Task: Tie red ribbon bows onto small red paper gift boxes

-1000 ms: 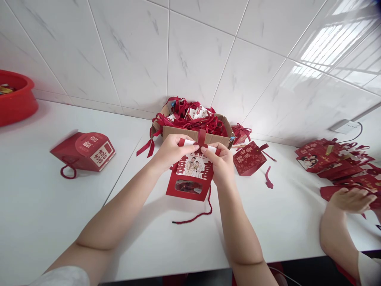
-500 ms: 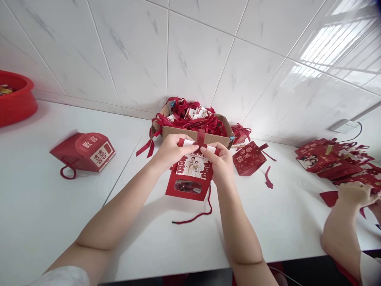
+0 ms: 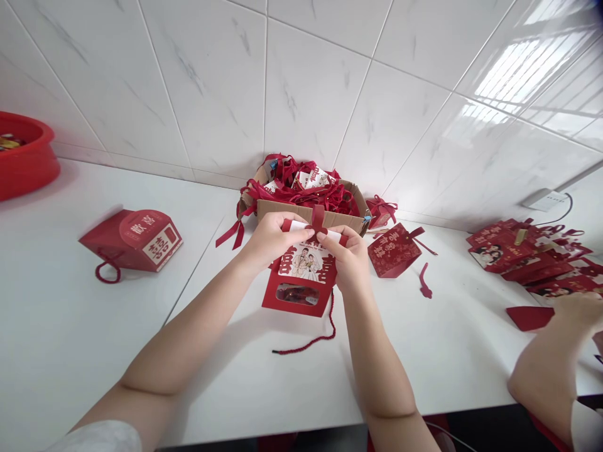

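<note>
A red wedding candy box [image 3: 304, 267], printed with a bride and groom and with a clear oval window low on its front, is between my two hands. My left hand [image 3: 276, 238] pinches its top edge from the left, thumb pressed near the middle. From the right, my right hand [image 3: 351, 254] pinches the same edge, the thumbs almost meeting below a dark red ribbon [image 3: 319, 216] that stands up there. A twisted red cord [image 3: 311, 343] trails from behind the box onto the white table [image 3: 245, 383].
Behind, a cardboard box [image 3: 301, 211] overflows with red ribbons. A finished-looking red box [image 3: 136, 238] lies left, and a red basin [image 3: 28, 163] beyond. On the right are a small red box [image 3: 394, 251], piled red boxes [image 3: 518, 248] and a co-worker's arm [image 3: 546, 364].
My hands and the candy box hold nearly the same position. At the right, the co-worker's hand has shifted rightward, away from the red piece on the table.
</note>
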Motion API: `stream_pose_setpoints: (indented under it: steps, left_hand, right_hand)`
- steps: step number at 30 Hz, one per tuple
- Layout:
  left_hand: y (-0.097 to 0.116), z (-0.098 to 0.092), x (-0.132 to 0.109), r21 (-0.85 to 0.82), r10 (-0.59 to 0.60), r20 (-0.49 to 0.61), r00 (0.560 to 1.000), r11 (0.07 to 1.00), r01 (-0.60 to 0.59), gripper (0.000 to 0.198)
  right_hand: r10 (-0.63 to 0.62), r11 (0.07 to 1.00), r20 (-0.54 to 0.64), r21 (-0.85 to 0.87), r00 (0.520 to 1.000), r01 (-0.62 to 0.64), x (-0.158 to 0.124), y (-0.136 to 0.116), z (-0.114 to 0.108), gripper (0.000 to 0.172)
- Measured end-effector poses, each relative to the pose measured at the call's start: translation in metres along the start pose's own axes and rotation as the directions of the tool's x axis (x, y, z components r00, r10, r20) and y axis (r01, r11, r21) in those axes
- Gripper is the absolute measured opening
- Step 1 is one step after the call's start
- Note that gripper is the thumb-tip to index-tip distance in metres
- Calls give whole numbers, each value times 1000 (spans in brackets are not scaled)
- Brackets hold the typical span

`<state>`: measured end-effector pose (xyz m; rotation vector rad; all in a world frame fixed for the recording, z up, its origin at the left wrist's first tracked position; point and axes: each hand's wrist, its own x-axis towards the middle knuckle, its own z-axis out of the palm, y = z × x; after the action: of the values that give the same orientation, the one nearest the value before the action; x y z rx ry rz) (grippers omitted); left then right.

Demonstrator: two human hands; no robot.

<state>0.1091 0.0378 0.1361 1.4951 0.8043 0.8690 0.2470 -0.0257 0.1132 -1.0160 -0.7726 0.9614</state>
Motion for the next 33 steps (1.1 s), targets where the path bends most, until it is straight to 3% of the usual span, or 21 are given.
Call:
stream_pose_setpoints:
  steps: [6, 14, 17, 19, 20, 23, 25, 26, 29, 33]
  left_hand:
    - [0, 1, 1, 23, 2, -25, 1000, 1000, -1, 22]
    - [-6, 1, 4, 136, 107, -48, 993, 986, -100, 21]
    - [-2, -15, 6, 125, 135, -99, 986, 985, -123, 23]
    - [5, -34, 5, 62, 120, -234, 965, 992, -108, 28]
    - [9, -46, 4, 34, 93, -327, 941, 996, -87, 31]
    - [19, -82, -2, 66, 137, -605, 784, 990, -122, 32]
    - [24, -102, -7, 133, 172, -722, 670, 985, -110, 31]
    - [25, -109, -10, 159, 185, -761, 621, 982, -97, 30]
    - [27, -125, -17, 201, 218, -829, 516, 976, -88, 28]
    - [25, -136, -24, 285, 296, -855, 427, 954, -91, 26]
  right_hand:
    - [4, 1000, -8, -24, 1000, -5, 1, 1, 1, 23]
    - [16, 999, 9, -44, 1000, -15, 0, 1, 3, 26]
    - [-24, 996, 105, -81, 994, 33, 2, 0, 2, 28]
    - [-94, 987, 124, -115, 988, 108, 7, 2, -1, 33]
    - [-127, 980, 108, -141, 986, 142, 11, 4, -4, 34]
    - [-155, 935, 72, -312, 985, 170, 28, 20, -15, 34]
    - [-112, 826, 146, -536, 983, 174, 39, 39, -20, 30]
    - [-73, 721, 202, -666, 977, 192, 44, 50, -21, 27]
    - [2, 586, 272, -780, 962, 219, 55, 81, -12, 15]
    - [70, 428, 335, -861, 939, 275, 67, 112, 19, 11]
